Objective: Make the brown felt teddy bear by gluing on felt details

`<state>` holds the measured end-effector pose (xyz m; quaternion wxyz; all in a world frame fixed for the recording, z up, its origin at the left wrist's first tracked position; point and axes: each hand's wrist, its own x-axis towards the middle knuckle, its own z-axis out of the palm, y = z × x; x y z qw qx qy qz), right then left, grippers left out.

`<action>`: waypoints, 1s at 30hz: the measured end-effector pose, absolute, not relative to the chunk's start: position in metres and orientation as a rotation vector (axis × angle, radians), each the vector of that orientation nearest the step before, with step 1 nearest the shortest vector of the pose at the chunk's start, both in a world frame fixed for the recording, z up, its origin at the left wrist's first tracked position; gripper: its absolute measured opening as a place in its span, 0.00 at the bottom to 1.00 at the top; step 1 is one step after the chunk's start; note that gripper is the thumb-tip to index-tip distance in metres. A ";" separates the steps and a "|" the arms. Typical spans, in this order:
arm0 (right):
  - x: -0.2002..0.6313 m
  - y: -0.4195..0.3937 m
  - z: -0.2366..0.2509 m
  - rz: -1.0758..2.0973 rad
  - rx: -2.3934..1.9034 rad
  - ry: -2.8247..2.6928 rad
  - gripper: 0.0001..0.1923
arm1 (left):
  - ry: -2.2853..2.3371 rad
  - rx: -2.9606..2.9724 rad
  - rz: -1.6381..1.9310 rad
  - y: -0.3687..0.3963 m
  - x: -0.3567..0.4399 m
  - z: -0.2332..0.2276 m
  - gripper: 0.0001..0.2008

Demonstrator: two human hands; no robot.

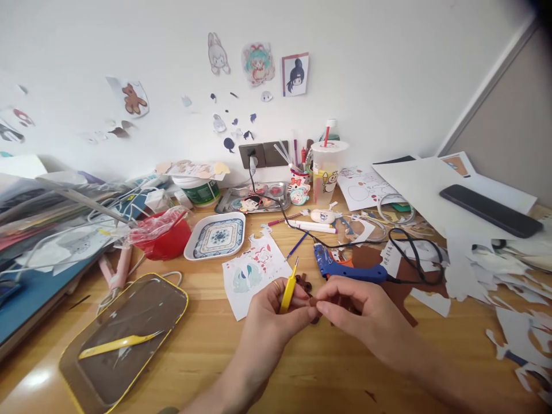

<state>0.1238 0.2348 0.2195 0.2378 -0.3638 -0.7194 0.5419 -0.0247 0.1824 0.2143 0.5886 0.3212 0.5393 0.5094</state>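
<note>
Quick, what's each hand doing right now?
Left hand: closed on a yellow tool, also pinching a small brown piece.
Right hand: closed, pinching the same brown piece.

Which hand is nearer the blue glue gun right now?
Right. The right hand sits just below the blue glue gun; the left hand, holding yellow tweezers, is farther to its left.

**Desk Tally**

Two hands (276,313) (357,310) were over the wooden desk (207,345). Two yellow tweezers showed: one held (290,287), one on the tray (118,343). There was one blue glue gun (345,267), one patterned dish (218,236), one red bowl (166,238), one lidded cup (328,172), one black phone (489,210), and three larger cartoon pictures (256,63) on the wall.
</note>
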 end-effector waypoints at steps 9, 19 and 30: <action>0.124 0.237 0.213 1.749 -1.121 -1.677 0.08 | 1.283 0.830 1.204 0.179 -0.027 0.214 0.06; 0.129 0.238 0.214 1.490 -1.212 -1.653 0.08 | 1.633 1.729 1.276 0.166 -0.029 0.212 0.14; 0.132 0.236 0.217 1.200 -1.212 -1.774 0.07 | 1.716 2.426 1.131 0.162 -0.036 0.197 0.26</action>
